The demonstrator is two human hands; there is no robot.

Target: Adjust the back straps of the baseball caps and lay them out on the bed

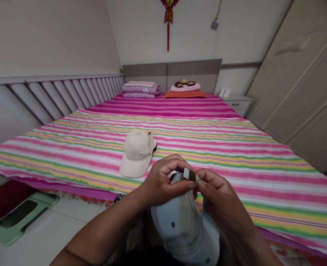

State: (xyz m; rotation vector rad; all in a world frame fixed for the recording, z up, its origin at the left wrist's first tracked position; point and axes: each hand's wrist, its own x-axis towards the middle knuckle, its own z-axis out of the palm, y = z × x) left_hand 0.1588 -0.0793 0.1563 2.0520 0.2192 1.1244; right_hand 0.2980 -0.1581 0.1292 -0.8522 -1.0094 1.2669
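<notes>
A light blue cap (180,221) hangs below my two hands, its back opening towards me. Its adjustment strap (190,175), with a pale end and a brown part, shows between my fingertips. My left hand (166,179) pinches the strap from the left, thumb below and fingers above. From the right, my right hand (217,192) grips the strap's other side, with thumb and forefinger pressed together. A beige cap (137,151) with small slanted stripes rests on the bed to the left of my hands, its brim facing me.
The bed (263,155) carries a striped sheet. Folded purple bedding (141,89) and a pink and orange pile (185,90) lie by the headboard (152,70). A metal rail (69,88) runs along the left. A green stool (38,207) stands low left, a nightstand (237,103) far right.
</notes>
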